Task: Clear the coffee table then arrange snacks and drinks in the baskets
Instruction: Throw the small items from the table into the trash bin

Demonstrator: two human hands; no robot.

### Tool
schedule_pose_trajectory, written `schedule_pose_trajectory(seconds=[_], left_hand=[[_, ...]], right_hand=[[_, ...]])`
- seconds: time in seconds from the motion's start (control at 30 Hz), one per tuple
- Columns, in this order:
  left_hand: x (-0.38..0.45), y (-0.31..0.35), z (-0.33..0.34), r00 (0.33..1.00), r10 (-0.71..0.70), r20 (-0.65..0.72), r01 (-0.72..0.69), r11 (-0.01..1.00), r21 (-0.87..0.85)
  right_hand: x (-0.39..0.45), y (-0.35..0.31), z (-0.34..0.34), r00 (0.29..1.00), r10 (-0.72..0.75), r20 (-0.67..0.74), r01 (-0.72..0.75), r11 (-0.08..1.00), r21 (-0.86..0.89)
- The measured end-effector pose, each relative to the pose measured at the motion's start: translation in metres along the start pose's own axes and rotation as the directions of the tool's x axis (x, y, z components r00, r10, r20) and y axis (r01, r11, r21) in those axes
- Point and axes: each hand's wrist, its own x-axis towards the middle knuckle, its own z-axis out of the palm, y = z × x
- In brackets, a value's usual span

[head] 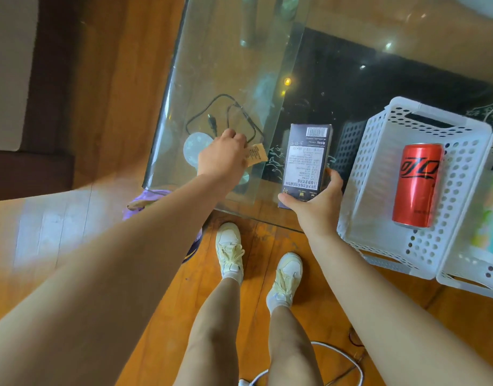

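Observation:
A dark rectangular box with white print and a barcode lies on the glass coffee table, and my right hand grips its near end. My left hand pinches a small tan wrapper over the table's left part, right by a black cable. A red soda can lies on its side in a white perforated basket at the table's right. A second white basket beside it holds a pale green packet, partly cut off.
A purple bag sits on the wooden floor by the table's near left corner. My two feet in white shoes stand at the table's near edge. A white cord lies on the floor behind them. A round table foot shows through the glass.

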Motion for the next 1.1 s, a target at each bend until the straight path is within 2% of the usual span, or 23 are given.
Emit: schedule_pose_trajectory(seconds=[0.07, 0.13, 0.23, 0.3, 0.37, 0.47, 0.53, 0.63, 0.7, 0.83, 0.97, 1.1], left_hand=[[-0.019, -0.011, 0.003, 0.998, -0.053, -0.036, 0.048, 0.990, -0.132], [-0.044, -0.024, 0.008, 0.985, -0.164, -0.048, 0.145, 0.950, -0.276], [-0.090, -0.047, 0.018, 0.931, -0.364, -0.020, 0.301, 0.798, -0.522], [-0.122, -0.061, 0.027, 0.890, -0.456, -0.011, 0.348, 0.694, -0.630], [-0.152, -0.077, 0.039, 0.835, -0.549, 0.043, 0.391, 0.537, -0.748], [-0.182, -0.100, 0.060, 0.711, -0.676, 0.194, 0.440, 0.213, -0.872], [-0.195, -0.116, 0.076, 0.633, -0.726, 0.267, 0.468, 0.085, -0.880], [-0.204, -0.134, 0.098, 0.554, -0.751, 0.359, 0.502, -0.043, -0.864], [-0.207, -0.145, 0.111, 0.518, -0.759, 0.394, 0.521, -0.086, -0.849], [-0.202, -0.163, 0.127, 0.481, -0.767, 0.425, 0.538, -0.125, -0.834], [-0.195, -0.174, 0.129, 0.503, -0.770, 0.391, 0.539, -0.074, -0.839], [-0.201, -0.177, 0.126, 0.510, -0.742, 0.435, 0.578, -0.079, -0.812]], right_hand=[[-0.009, 0.000, 0.001, 0.999, -0.007, 0.048, 0.006, 1.000, 0.022], [-0.020, -0.001, 0.001, 0.995, -0.033, 0.096, 0.028, 0.998, 0.057], [-0.040, -0.002, 0.006, 0.968, -0.104, 0.229, 0.083, 0.992, 0.099], [-0.055, -0.004, 0.012, 0.927, -0.143, 0.346, 0.106, 0.987, 0.123], [-0.072, -0.006, 0.022, 0.872, -0.196, 0.448, 0.161, 0.980, 0.115], [-0.093, -0.006, 0.039, 0.780, -0.193, 0.595, 0.182, 0.980, 0.078], [-0.104, -0.002, 0.054, 0.731, -0.141, 0.668, 0.158, 0.987, 0.035], [-0.114, 0.009, 0.078, 0.669, -0.050, 0.742, 0.105, 0.994, -0.028], [-0.120, 0.014, 0.098, 0.642, 0.028, 0.766, 0.060, 0.994, -0.087], [-0.120, 0.021, 0.133, 0.669, 0.087, 0.738, 0.044, 0.987, -0.156], [-0.114, 0.022, 0.155, 0.646, 0.097, 0.758, 0.128, 0.964, -0.232], [-0.107, 0.023, 0.152, 0.632, 0.177, 0.754, 0.097, 0.948, -0.304]])
